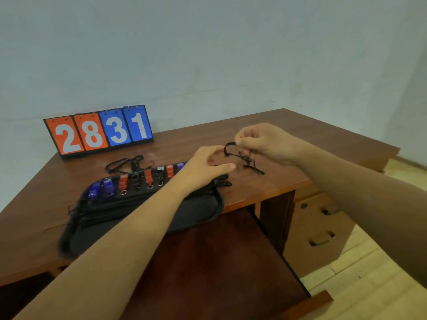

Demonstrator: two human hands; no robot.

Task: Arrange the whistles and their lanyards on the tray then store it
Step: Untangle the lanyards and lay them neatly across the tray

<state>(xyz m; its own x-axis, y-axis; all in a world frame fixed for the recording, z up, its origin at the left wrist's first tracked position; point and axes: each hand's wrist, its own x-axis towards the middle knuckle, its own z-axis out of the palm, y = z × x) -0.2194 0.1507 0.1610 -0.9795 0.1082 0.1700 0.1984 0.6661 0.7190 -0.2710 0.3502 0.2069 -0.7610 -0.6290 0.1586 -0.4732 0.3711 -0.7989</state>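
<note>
A brown wooden bench [277,125] is seen set against a pale blue-grey wall [208,54], with light floor tiles [369,285] shown in the lower right of the frame. Drawers [323,227] with dark handles are fitted under the bench's right side. A flip scoreboard [99,132], reading 28 on orange cards and 31 on blue, is stood at the upper left of the bench, close to the wall.

A black tray [196,211] is laid left of centre, near the bench's front edge. A row of whistles [147,177], blue, red and black, is lined along its far side, several with metal rings. Black cords [223,182] are bunched at the tray's right end. A loose lanyard [129,163] is left on the bench between the tray and the scoreboard.

Both forearms are stretched in from the bottom of the frame. The right hand [265,144] is raised above the bench, right of centre, and a tangled black lanyard [245,158] is pinched between its thumb and fingertips, the rest hanging to the bench. The left hand [205,167] is held over the tray's right end, released, its thumb stretched apart from its lightly curved fingers; the fingertips are brought to the lanyard's loop, though contact cannot be made out.
</note>
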